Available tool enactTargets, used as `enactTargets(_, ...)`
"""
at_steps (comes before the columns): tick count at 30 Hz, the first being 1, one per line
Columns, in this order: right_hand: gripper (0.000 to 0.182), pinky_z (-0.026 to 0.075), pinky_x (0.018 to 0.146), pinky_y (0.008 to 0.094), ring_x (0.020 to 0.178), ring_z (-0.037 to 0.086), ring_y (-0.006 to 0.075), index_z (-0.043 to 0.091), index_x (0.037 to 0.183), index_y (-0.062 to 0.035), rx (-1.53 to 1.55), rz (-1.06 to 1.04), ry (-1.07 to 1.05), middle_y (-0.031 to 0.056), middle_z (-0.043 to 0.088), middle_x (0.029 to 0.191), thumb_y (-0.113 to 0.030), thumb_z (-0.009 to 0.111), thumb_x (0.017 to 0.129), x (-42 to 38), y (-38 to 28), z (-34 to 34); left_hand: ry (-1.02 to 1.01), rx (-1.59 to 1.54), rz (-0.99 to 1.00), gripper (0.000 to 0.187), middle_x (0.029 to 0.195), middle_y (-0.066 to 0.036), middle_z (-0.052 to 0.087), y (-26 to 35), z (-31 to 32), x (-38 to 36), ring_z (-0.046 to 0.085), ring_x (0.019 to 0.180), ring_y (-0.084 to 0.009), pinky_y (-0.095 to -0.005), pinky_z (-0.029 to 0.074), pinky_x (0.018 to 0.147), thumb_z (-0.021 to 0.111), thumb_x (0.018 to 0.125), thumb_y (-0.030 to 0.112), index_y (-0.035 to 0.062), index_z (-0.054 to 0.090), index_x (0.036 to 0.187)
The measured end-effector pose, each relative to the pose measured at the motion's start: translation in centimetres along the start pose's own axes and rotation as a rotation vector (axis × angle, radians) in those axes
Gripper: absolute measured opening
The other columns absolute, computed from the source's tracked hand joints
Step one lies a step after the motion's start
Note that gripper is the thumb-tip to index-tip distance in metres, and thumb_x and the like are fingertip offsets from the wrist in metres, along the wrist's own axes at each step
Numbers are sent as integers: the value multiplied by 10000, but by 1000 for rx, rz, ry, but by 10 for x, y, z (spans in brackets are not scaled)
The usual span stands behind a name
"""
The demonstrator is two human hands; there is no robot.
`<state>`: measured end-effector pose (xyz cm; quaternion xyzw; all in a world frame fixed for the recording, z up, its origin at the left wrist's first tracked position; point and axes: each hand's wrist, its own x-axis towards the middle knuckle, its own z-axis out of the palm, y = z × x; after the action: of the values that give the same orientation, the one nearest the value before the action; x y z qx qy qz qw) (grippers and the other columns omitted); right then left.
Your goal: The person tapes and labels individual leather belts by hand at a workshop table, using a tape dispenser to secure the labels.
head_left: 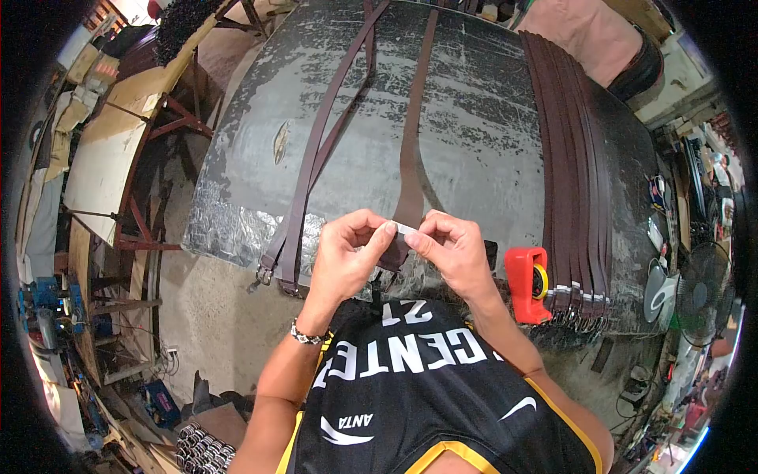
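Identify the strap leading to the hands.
The lone middle strap, running to left hand and right hand; crossed straps lie left, a strap row right.

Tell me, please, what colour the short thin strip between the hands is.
The short thin strip is white, as the head view shows.

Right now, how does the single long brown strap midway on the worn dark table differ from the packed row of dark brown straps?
The single strap lies alone; the row holds many side by side. The single strap looks lighter; the row darker and redder. The single strap runs to the left hand and right hand, pinching a small white strip; the row lies untouched. Both cross the table.
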<state>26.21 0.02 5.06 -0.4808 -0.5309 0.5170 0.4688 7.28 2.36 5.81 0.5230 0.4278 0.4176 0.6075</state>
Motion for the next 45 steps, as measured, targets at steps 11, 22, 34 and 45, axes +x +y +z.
enactTargets(11, 218, 325, 567, 204, 656, 424, 9, 600, 726, -20, 107, 36, -44, -66, 491, 712, -117, 718, 881, 3, -1, -1, 12, 92, 69, 176, 766, -46, 690, -3, 2, -2, 628, 701, -74, -235, 505, 641, 639, 945, 119, -46, 654, 885)
enactTargets(22, 99, 396, 618, 197, 703, 518, 32, 645, 846, -37, 400, 193, -46, -28, 611, 799, -98, 717, 873, 5, 4, 6, 43, 40, 90, 167, 805, -46, 695, -8, 5, -5, 638, 763, -77, -238, 510, 690, 633, 949, 116, -45, 666, 921)
enactTargets(34, 105, 427, 637, 201, 702, 545, 45, 648, 894, -30, 533, 188, -10, -12, 639, 815, -93, 723, 857, 11, 17, 11, -60, -91, -81, 165, 898, -34, 684, -3, -3, -14, 632, 833, -78, -240, 519, 748, 619, 956, 91, -41, 641, 1052)
enactTargets(45, 99, 423, 651, 189, 722, 543, 33, 639, 891, -32, 484, 150, -5, -19, 635, 831, -90, 715, 867, 9, 18, 13, 26, -107, -69, 172, 918, -52, 695, -21, 3, -18, 639, 800, -84, -226, 514, 693, 656, 929, 62, -45, 654, 1064)
